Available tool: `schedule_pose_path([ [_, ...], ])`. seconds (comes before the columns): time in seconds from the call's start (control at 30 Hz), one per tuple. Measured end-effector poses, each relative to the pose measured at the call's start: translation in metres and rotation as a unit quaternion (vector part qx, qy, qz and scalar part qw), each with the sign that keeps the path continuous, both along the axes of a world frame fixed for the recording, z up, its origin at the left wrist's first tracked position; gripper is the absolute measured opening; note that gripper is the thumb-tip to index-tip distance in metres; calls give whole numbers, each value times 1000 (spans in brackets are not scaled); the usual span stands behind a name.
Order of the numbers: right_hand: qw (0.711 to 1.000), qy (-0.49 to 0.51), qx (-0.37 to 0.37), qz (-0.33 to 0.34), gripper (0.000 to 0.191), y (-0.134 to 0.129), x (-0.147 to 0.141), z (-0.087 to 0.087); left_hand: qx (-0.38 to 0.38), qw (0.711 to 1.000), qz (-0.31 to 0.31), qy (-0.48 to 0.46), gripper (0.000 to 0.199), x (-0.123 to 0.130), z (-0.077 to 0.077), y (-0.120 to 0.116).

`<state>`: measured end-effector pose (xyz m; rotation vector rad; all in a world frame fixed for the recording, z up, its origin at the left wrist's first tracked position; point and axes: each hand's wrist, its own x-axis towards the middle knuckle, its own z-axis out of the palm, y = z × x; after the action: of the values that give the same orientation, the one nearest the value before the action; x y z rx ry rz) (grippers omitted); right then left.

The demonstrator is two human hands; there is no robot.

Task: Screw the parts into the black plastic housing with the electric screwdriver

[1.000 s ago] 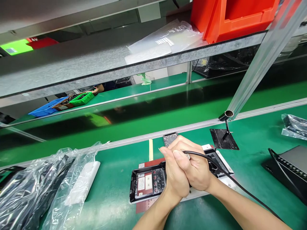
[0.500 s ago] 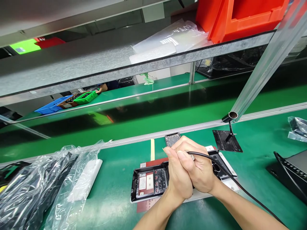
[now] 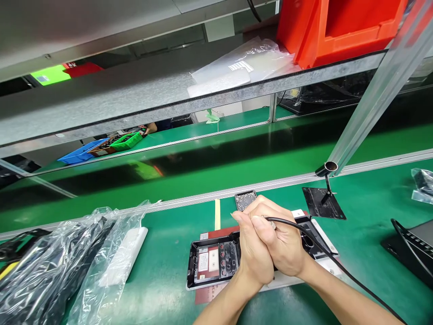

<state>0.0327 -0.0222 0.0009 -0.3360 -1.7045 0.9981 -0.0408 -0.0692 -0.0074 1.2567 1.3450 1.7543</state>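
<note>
My left hand [image 3: 253,253] and my right hand [image 3: 279,234] are closed together above a black plastic housing [image 3: 196,266] on the green bench. A black cable [image 3: 324,248] runs from between my fingers over my right wrist to the lower right. My right hand grips the cable's end. What my left fingers close on is hidden. The housing lies on a reddish-brown sheet [image 3: 206,296], with its left compartment and right end showing around my hands. Behind my hands is a small tray [image 3: 246,198] of tiny metal parts.
Plastic-wrapped dark items [image 3: 84,253] lie at left, beside a white piece [image 3: 125,257]. A black stand [image 3: 324,203] and a dark device [image 3: 412,243] are at right. Overhead runs a metal shelf [image 3: 135,90] with a red bin [image 3: 338,40]. A person's hand [image 3: 151,128] shows beyond.
The whole view has shifted slightly, with the bench items a little lower and further right. My hands remain clasped at nearly the same spot over the housing.
</note>
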Motion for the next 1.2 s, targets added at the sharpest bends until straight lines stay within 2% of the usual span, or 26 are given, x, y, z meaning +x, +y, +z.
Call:
schedule_pose_path([
  [0.1,1000,0,4,3,32,0,0,2,-8,1000,12,10,74,-1,0,1],
  [0.3,1000,10,1,-5,35,-1,-1,3,12,999,-15,43,78,-2,5,3],
  [0.63,1000,3,-10,0,36,0,-1,2,-2,1000,-12,-13,75,0,1,2],
  [1.0,1000,12,-11,12,34,-1,-1,-2,-13,1000,12,-20,72,-1,0,1],
  [1.2,1000,4,-19,16,34,-1,-1,1,2,1000,-9,-18,74,-1,-1,3],
])
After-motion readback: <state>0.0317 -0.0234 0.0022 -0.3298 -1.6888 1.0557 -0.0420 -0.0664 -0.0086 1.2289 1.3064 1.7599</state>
